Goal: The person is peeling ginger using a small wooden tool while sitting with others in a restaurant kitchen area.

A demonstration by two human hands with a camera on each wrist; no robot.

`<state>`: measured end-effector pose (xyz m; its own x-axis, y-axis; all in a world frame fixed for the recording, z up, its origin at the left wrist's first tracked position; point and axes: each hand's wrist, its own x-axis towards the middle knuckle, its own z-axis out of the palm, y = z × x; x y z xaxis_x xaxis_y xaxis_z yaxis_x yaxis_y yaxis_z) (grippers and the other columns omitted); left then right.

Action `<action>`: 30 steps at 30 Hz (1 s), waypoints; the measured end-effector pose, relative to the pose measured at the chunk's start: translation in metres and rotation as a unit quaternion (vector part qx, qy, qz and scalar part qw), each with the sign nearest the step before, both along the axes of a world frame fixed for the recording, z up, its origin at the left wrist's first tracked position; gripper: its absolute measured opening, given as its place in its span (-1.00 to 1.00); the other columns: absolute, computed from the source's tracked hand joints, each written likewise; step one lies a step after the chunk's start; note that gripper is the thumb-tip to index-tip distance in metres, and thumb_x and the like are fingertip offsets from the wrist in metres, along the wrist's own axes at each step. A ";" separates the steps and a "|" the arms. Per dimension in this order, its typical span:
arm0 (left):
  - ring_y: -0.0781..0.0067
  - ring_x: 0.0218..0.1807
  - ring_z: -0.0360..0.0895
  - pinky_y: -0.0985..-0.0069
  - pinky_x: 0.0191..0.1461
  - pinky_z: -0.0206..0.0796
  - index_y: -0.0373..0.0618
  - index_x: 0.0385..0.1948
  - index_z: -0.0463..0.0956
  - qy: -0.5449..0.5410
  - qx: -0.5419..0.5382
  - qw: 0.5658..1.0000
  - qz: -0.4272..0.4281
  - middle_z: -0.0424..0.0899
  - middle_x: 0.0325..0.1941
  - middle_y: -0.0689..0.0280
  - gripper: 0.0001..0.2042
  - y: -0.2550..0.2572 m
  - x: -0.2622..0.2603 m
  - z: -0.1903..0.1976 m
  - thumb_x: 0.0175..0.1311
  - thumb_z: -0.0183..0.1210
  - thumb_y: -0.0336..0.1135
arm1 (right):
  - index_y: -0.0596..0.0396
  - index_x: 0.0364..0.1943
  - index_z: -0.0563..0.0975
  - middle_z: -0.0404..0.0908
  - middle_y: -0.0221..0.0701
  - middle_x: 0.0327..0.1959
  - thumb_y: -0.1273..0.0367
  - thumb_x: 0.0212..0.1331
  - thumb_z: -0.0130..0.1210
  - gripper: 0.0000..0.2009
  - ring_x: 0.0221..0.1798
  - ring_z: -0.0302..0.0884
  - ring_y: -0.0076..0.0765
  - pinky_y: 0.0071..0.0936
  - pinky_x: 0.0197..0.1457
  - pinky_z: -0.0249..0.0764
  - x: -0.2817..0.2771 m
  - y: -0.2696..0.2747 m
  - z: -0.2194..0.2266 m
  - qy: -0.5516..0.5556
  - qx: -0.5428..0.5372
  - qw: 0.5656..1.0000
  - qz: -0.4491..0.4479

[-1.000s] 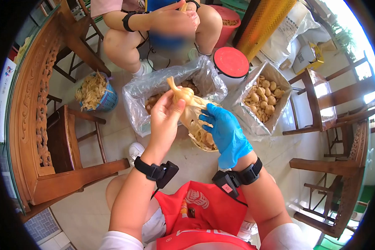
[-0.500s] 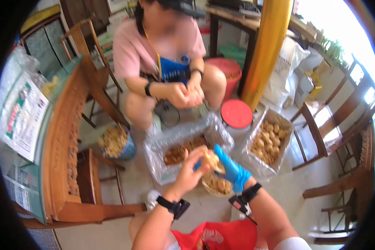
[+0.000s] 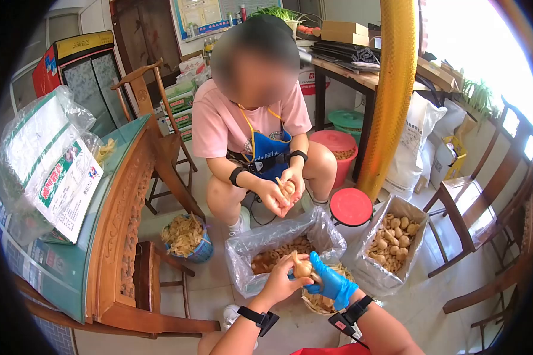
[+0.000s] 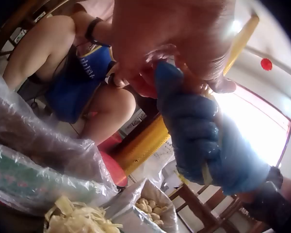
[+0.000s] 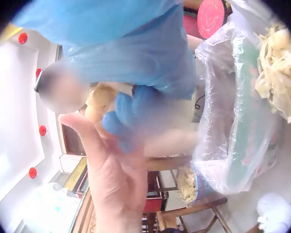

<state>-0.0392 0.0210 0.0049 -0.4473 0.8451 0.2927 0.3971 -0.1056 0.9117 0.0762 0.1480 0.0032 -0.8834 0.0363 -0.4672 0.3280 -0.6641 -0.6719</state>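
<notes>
A pale garlic bulb [image 3: 302,269] is held between both hands, over the near side of a plastic-lined box [image 3: 243,278]. My bare left hand [image 3: 276,285] grips it from the left, thumb along its near side. My right hand [image 3: 336,288], in a blue glove, holds it from the right, fingers curled in the left wrist view. Part of the bulb [image 5: 101,99] shows beside the glove in the right wrist view. Under the hands stands a basket of pale peelings [image 3: 321,303]. Inside the lined box lie brownish pieces, partly in liquid.
Opposite, a seated person [image 3: 254,127] holds another bulb in both hands. A lined box of bulbs [image 3: 392,241] and a red-lidded bucket [image 3: 350,207] stand right of the middle. A bucket of peelings [image 3: 186,238] stands left, near a carved wooden table [image 3: 115,254]. Chairs flank both sides.
The head view has tilted up, showing more of the room. The bulb, earlier stretched out with long loose skin, is now compact between the hands, which have drawn closer together.
</notes>
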 end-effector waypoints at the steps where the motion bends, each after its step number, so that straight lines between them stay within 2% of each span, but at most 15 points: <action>1: 0.20 0.05 0.44 0.35 0.11 0.26 -0.10 -0.02 0.46 0.043 -0.013 0.999 0.007 0.55 -0.04 0.20 -0.47 -0.001 0.001 0.004 0.01 0.33 0.00 | -0.13 -0.17 0.49 0.38 -0.61 -0.55 -0.31 0.13 -0.24 -0.40 -0.53 0.24 -0.68 -0.69 -0.45 0.21 0.000 -0.001 -0.003 0.007 0.010 1.000 0.024; 5: 0.09 -0.05 0.49 0.34 0.00 0.33 -0.19 -0.09 0.44 0.092 -0.051 0.994 0.025 0.55 -0.12 0.11 -0.50 -0.002 0.007 0.010 0.07 0.27 0.02 | -0.21 -0.08 0.44 0.26 -0.67 -0.58 -0.21 0.26 -0.31 -0.50 -0.55 0.13 -0.70 -0.72 -0.47 0.10 -0.002 -0.011 -0.002 -0.048 0.042 0.998 0.008; 6: 0.04 -0.07 0.50 0.30 -0.03 0.34 -0.23 -0.12 0.42 0.120 -0.063 0.989 0.051 0.55 -0.15 0.06 -0.51 -0.002 0.011 0.004 0.12 0.22 0.02 | -0.39 0.08 0.34 0.23 -0.70 -0.56 -0.17 0.28 -0.29 -0.57 -0.55 0.09 -0.71 -0.71 -0.47 0.06 -0.004 -0.015 -0.002 -0.045 0.094 0.995 -0.003; 9: -0.08 -0.12 0.49 0.21 -0.09 0.34 -0.36 -0.20 0.36 0.169 -0.091 0.978 0.080 0.53 -0.20 -0.07 -0.53 0.001 0.016 -0.003 0.24 0.07 0.00 | -0.56 0.19 0.22 0.21 -0.72 -0.53 -0.11 0.31 -0.26 -0.61 -0.52 0.08 -0.73 -0.71 -0.44 0.07 -0.009 -0.014 -0.001 -0.084 0.085 0.992 0.033; 11: -0.11 -0.16 0.49 0.19 -0.12 0.34 -0.39 -0.21 0.35 0.199 -0.089 0.970 0.108 0.52 -0.22 -0.11 -0.54 0.002 0.016 -0.010 0.27 0.02 -0.02 | -0.49 0.24 0.21 0.31 -0.71 -0.47 -0.06 0.34 -0.27 -0.59 -0.47 0.14 -0.72 -0.70 -0.43 0.08 -0.015 -0.021 -0.005 -0.087 0.108 0.990 0.017; 13: -0.12 -0.16 0.49 0.20 -0.11 0.34 -0.40 -0.21 0.34 0.187 -0.093 0.971 0.117 0.51 -0.23 -0.12 -0.54 0.003 0.016 -0.011 0.28 0.00 -0.03 | -0.26 0.24 0.25 0.44 -0.64 -0.35 -0.02 0.35 -0.27 -0.55 -0.37 0.25 -0.66 -0.64 -0.38 0.19 -0.024 -0.023 -0.026 -0.019 0.027 0.998 -0.045; 14: -0.12 -0.17 0.49 0.20 -0.11 0.34 -0.42 -0.21 0.33 0.173 -0.098 0.972 0.123 0.51 -0.23 -0.14 -0.54 0.002 0.017 -0.011 0.30 -0.02 -0.04 | -0.26 0.24 0.25 0.44 -0.64 -0.35 -0.02 0.35 -0.27 -0.55 -0.37 0.25 -0.66 -0.64 -0.38 0.19 -0.030 -0.022 -0.052 -0.019 0.027 0.999 -0.043; 16: -0.13 -0.17 0.49 0.20 -0.11 0.34 -0.44 -0.18 0.32 0.161 -0.104 0.972 0.135 0.52 -0.23 -0.15 -0.53 0.002 0.018 -0.009 0.30 -0.03 -0.04 | 0.03 -0.03 0.52 0.57 -0.42 -0.26 -0.17 0.28 -0.28 -0.40 -0.28 0.44 -0.49 -0.52 -0.21 0.38 -0.040 -0.018 -0.104 0.054 0.120 0.988 -0.087; 19: -0.14 -0.19 0.50 0.20 -0.12 0.35 -0.46 -0.15 0.29 0.140 -0.099 0.974 0.152 0.52 -0.24 -0.16 -0.53 0.003 0.021 -0.007 0.31 -0.04 -0.05 | 0.11 -0.04 0.52 0.58 -0.41 -0.26 -0.13 0.29 -0.24 -0.41 -0.31 0.44 -0.46 -0.48 -0.22 0.39 -0.027 -0.026 -0.037 -0.024 0.169 0.978 -0.118; 23: -0.09 -0.23 0.53 0.21 -0.14 0.36 -0.42 -0.13 0.27 0.087 -0.096 0.981 0.144 0.53 -0.26 -0.12 -0.54 0.005 0.019 -0.005 0.33 -0.05 -0.05 | 0.22 -0.15 0.56 0.59 -0.34 -0.35 -0.10 0.30 -0.22 -0.40 -0.37 0.44 -0.44 -0.41 -0.27 0.40 -0.018 -0.028 -0.011 -0.011 0.223 0.966 -0.132; 25: -0.05 -0.24 0.54 0.23 -0.16 0.35 -0.39 -0.15 0.29 0.032 -0.090 0.986 0.134 0.54 -0.29 -0.09 -0.56 0.006 0.019 0.003 0.34 -0.06 -0.06 | 0.26 -0.44 0.59 0.59 -0.21 -0.58 -0.04 0.31 -0.19 -0.41 -0.54 0.49 -0.29 -0.28 -0.39 0.41 -0.019 -0.022 -0.015 -0.056 0.371 0.917 -0.136; 26: -0.01 -0.25 0.55 0.25 -0.17 0.35 -0.36 -0.18 0.30 -0.022 -0.088 0.988 0.122 0.55 -0.31 -0.05 -0.59 0.006 0.020 0.006 0.35 -0.07 -0.06 | 0.26 -0.44 0.59 0.59 -0.21 -0.58 -0.04 0.31 -0.19 -0.41 -0.54 0.49 -0.29 -0.28 -0.39 0.41 -0.017 -0.017 -0.021 -0.057 0.373 0.916 -0.136; 27: -0.01 -0.25 0.55 0.25 -0.17 0.35 -0.36 -0.18 0.30 -0.024 -0.086 0.989 0.122 0.55 -0.31 -0.05 -0.59 0.005 0.017 0.004 0.35 -0.07 -0.06 | 0.20 -0.46 0.59 0.56 -0.17 -0.62 0.01 0.30 -0.18 -0.47 -0.58 0.47 -0.15 -0.24 -0.42 0.39 -0.015 -0.011 -0.029 -0.032 0.557 0.824 -0.096; 28: 0.02 -0.26 0.56 0.26 -0.18 0.35 -0.35 -0.20 0.32 -0.051 -0.108 0.987 0.108 0.56 -0.35 -0.02 -0.60 0.004 0.012 0.000 0.36 -0.08 -0.06 | 0.14 -0.48 0.59 0.53 -0.13 -0.66 0.06 0.30 -0.16 -0.53 -0.63 0.46 -0.01 -0.20 -0.45 0.38 -0.015 -0.009 -0.030 -0.005 0.717 0.696 -0.050; 30: 0.06 -0.29 0.57 0.29 -0.20 0.34 -0.32 -0.28 0.36 -0.050 -0.117 0.986 0.104 0.57 -0.41 0.03 -0.61 0.003 0.011 -0.003 0.37 -0.08 -0.06 | 0.12 -0.52 0.58 0.51 -0.11 -0.66 0.06 0.30 -0.16 -0.53 -0.62 0.44 0.06 -0.14 -0.48 0.37 -0.011 -0.009 -0.026 0.001 0.716 0.695 -0.068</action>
